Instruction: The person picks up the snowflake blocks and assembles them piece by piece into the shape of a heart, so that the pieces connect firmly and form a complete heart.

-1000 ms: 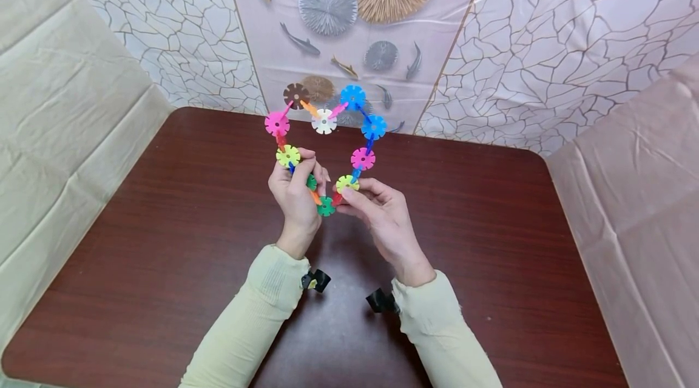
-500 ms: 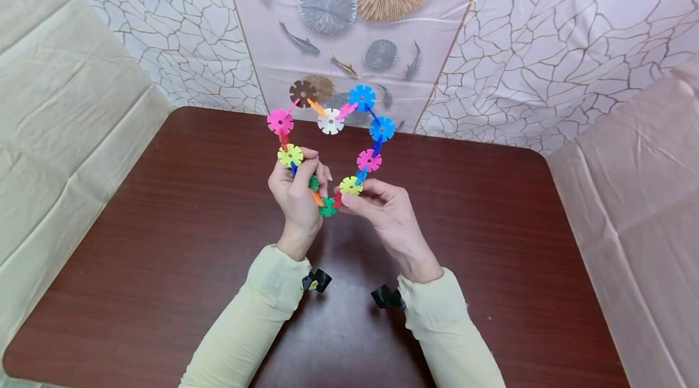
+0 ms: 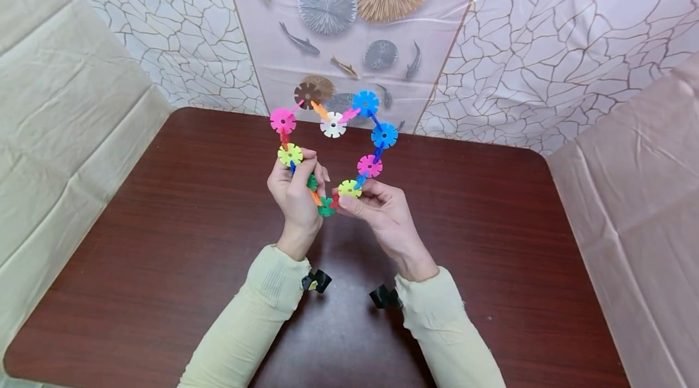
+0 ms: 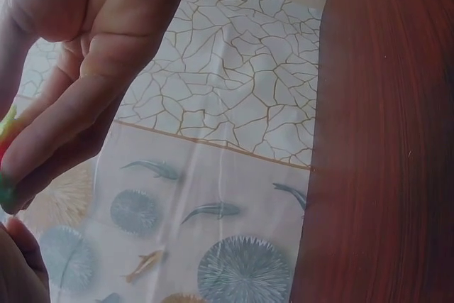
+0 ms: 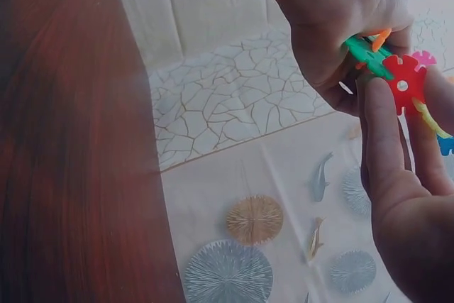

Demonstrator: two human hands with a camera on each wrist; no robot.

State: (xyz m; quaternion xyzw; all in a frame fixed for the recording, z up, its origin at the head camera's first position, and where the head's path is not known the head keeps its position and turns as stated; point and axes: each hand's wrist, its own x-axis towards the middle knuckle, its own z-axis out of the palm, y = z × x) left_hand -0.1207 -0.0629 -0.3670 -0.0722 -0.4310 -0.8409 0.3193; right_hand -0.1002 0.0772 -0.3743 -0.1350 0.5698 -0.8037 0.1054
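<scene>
Since shifting rightward, heart-shaped disc chain (image 3: pixel 333 151) between hands (image 3: pixel 297 194).

Two hands, the left hand (image 3: pixel 297 194) and the right hand (image 3: pixel 382 215), are holding one heart-shaped ring of toy discs (image 3: pixel 333 125) over one table (image 3: pixel 164 242). Ten flat discs are facing the head camera: two pink, two yellow, two blue, two green, one brown and one white. Two black wrist cameras (image 3: pixel 315 280) are showing below the sleeves.
</scene>
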